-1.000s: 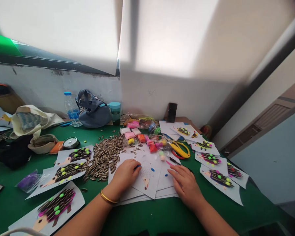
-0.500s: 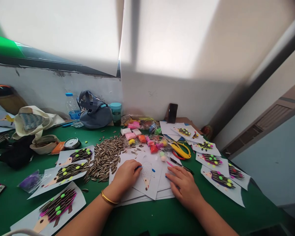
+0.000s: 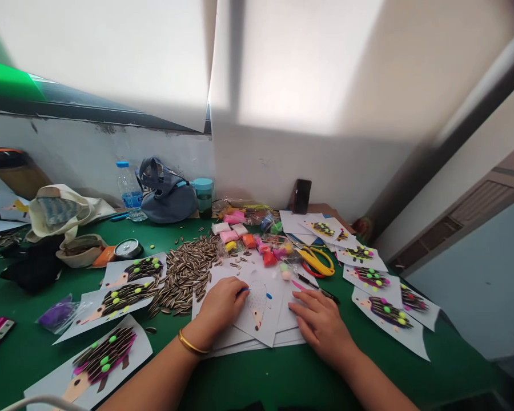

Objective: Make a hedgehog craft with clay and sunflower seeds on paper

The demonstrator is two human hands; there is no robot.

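Note:
On a stack of white papers lies a sheet with a hedgehog drawing [image 3: 257, 305], its snout toward me. A flat blue clay piece [image 3: 269, 296] sits at the right edge of the drawing. My left hand [image 3: 223, 305], with a gold bracelet at the wrist, rests at the drawing's left side, its fingers closed on a bit of blue clay [image 3: 243, 290]. My right hand [image 3: 319, 322] lies spread on the papers to the right, fingers apart, near a pink tool [image 3: 298, 285] and a black pen [image 3: 308, 279].
Sunflower seeds [image 3: 182, 274] are piled left of the papers. Clay packets [image 3: 249, 241] and yellow-handled scissors [image 3: 319, 262] lie behind. Finished hedgehog pictures flank both sides [image 3: 128, 297] [image 3: 385, 314]. A phone [image 3: 302, 196], blue bag [image 3: 167, 197], bottle [image 3: 129, 191] and cup [image 3: 204, 197] stand along the wall.
The whole view has shifted slightly, with things appearing a little further right. Both hands keep nearly the same pose and place on the papers.

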